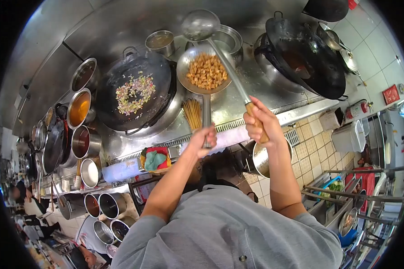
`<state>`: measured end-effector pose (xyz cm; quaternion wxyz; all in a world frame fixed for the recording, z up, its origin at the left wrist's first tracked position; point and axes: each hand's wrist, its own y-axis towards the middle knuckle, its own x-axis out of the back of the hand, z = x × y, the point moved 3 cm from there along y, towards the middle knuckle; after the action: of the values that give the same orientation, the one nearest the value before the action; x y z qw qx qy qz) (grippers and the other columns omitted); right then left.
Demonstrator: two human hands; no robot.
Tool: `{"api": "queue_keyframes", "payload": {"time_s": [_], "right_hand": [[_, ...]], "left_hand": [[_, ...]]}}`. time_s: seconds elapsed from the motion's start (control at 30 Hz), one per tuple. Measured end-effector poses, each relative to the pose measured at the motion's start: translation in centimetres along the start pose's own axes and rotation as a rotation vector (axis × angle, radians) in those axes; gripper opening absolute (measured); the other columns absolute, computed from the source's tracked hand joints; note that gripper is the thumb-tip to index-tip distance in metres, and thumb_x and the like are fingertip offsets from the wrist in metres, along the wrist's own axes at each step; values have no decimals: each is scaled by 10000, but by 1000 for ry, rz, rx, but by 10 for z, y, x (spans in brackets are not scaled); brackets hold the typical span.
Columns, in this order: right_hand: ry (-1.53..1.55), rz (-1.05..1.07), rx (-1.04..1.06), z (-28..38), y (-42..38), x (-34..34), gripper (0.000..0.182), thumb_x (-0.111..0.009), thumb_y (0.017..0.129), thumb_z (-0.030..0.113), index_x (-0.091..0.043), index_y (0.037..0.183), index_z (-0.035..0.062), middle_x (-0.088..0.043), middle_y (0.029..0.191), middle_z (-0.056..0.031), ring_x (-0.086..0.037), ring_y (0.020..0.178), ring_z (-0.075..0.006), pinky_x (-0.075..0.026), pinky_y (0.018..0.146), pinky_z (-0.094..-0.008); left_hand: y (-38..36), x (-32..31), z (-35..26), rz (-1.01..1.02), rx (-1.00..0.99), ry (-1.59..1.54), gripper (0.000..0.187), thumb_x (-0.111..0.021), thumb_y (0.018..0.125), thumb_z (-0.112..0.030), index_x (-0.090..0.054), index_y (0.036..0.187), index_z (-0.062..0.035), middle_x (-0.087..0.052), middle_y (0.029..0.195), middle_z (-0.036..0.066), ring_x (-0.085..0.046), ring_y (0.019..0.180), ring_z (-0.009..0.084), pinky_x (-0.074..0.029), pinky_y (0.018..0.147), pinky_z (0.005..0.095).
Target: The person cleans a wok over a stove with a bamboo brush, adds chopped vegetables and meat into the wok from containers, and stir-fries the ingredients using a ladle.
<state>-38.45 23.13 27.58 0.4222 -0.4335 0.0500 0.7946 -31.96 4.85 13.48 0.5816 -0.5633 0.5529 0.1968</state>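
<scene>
My left hand [204, 141] is wrapped round the metal handle of a strainer [182, 71], whose round bowl holds browned diced pieces [207, 72]. In my right hand [264, 121] is the wooden handle of a long ladle [200, 25]. The ladle's round bowl hangs beyond the strainer, over the back of the stove, and its shaft crosses the strainer's right side. To the left, a black wok [107, 101] holds a ring of chopped, pale and reddish bits [135, 93]. A bamboo brush [192, 113] stands beside the strainer's handle.
A second black wok [321, 67] sits at the right. Behind the strainer are a steel pot [160, 41] and a larger pot [231, 38]. Several pots line the left, one with orange liquid [79, 109]. A bucket [261, 159] stands below my right hand; a shelf rack [345, 197] is at right.
</scene>
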Motion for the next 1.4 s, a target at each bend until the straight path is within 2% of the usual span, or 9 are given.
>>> {"api": "queue_keyframes", "payload": {"time_s": [0.1, 0.23, 0.53, 0.8, 1.0, 1.17, 1.23, 1.33, 1.4], "right_hand": [[-18, -3, 44, -1, 0, 11, 380, -487, 970, 182, -369, 1331, 178, -460, 749, -52, -382, 448, -68, -342, 373, -200], [-141, 23, 130, 22, -33, 1, 417, -470, 975, 173, -344, 1372, 156, -458, 760, -68, -376, 436, -63, -346, 364, -194], [-131, 114, 203, 28, -103, -16, 515, -445, 971, 143, -238, 1438, 74, -440, 738, -90, -342, 393, -56, -318, 316, -185], [-209, 12, 324, 25, -94, -19, 534, -457, 959, 129, -234, 1440, 69, -414, 713, -70, -337, 392, -39, -305, 321, -160], [-375, -128, 290, 9, -81, -20, 525, -494, 951, 136, -276, 1424, 72, -445, 719, -61, -381, 423, -44, -329, 344, -166], [-454, -145, 218, -2, -74, -14, 516, -535, 940, 156, -325, 1405, 79, -482, 694, -41, -406, 427, -50, -339, 346, -174], [-490, -156, 209, -6, -72, -12, 515, -532, 940, 147, -324, 1406, 82, -481, 694, -38, -406, 429, -51, -340, 349, -177], [-548, -173, 219, -8, -72, -7, 518, -529, 938, 129, -320, 1410, 87, -479, 695, -31, -408, 435, -51, -338, 354, -182], [-567, -176, 229, -7, -73, -6, 523, -529, 936, 120, -316, 1413, 89, -478, 695, -27, -409, 439, -51, -336, 356, -185]], "left_hand": [[-25, -1, 28, -124, -71, 263, 89, -534, 909, -112, -466, 964, -98, -457, 667, -17, -416, 504, 66, -374, 448, 229], [-39, -1, 40, -130, 89, -77, 87, -531, 925, -119, -496, 996, -81, -442, 661, -20, -411, 504, 61, -373, 450, 231], [-151, -40, 33, -108, 124, -82, 113, -542, 929, -156, -494, 1022, -115, -422, 696, -28, -410, 515, 53, -377, 460, 225], [-196, -48, -29, 258, -26, -362, 230, -469, 965, -176, -501, 1153, -48, -410, 701, -19, -412, 475, 44, -411, 426, 245], [-209, 3, -116, -536, -448, 498, 181, -539, 858, -79, -460, 1019, -52, -478, 668, 20, -439, 448, 91, -400, 371, 259], [-215, 65, -190, -759, -441, 899, 196, -550, 807, -78, -471, 971, -4, -564, 695, 97, -561, 538, 175, -460, 449, 337], [-218, 70, -210, -1185, -537, 1472, 263, -561, 790, -99, -453, 993, 28, -617, 766, 184, -644, 640, 251, -497, 520, 372], [-228, 56, -219, -1481, -743, 2004, 327, -567, 776, -96, -433, 1039, 45, -630, 798, 235, -673, 685, 297, -507, 574, 388], [-226, 44, -216, -1426, -840, 2043, 371, -594, 784, -106, -427, 1086, 30, -620, 750, 201, -651, 622, 266, -497, 547, 379]]}}
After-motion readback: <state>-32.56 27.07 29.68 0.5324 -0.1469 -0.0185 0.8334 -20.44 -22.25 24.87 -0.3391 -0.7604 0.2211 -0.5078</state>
